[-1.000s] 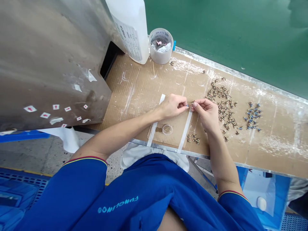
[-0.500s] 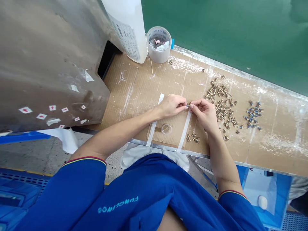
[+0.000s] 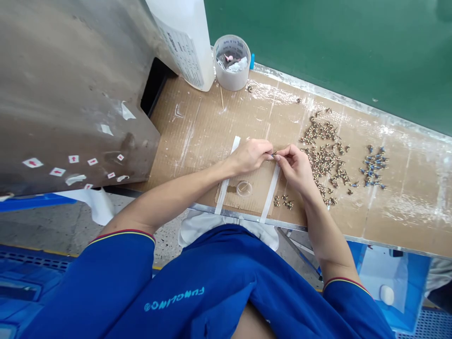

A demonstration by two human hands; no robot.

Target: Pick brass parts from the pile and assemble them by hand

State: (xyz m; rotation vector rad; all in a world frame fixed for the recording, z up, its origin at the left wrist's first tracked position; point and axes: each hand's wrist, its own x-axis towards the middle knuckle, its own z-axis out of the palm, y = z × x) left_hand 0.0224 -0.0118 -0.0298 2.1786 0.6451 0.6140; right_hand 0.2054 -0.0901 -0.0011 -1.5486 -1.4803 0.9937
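Observation:
My left hand (image 3: pixel 253 154) and my right hand (image 3: pixel 295 168) meet over the cardboard-covered bench, fingertips pinched together. Between them is a small brass-coloured part (image 3: pixel 274 154) with a bit of blue, mostly hidden by the fingers. To the right of my right hand spreads a heap of similar small brass-coloured parts (image 3: pixel 323 160). Farther right lies a group of parts with blue ends (image 3: pixel 373 167). A few loose brass-coloured parts (image 3: pixel 283 202) sit near the front edge. Below my left hand is a small round clear dish (image 3: pixel 244 188) with a thin stick in it.
A tape roll (image 3: pixel 231 75) holding scraps stands at the back beside a white plastic bottle (image 3: pixel 190 52). A thin wooden stick (image 3: pixel 222 98) lies in front. A metal housing (image 3: pixel 81 94) bounds the left; a green surface (image 3: pixel 318 42) lies beyond the bench.
My right hand has shifted slightly left, and the fingertips of both hands remain together around the small part. The view has shifted a little.

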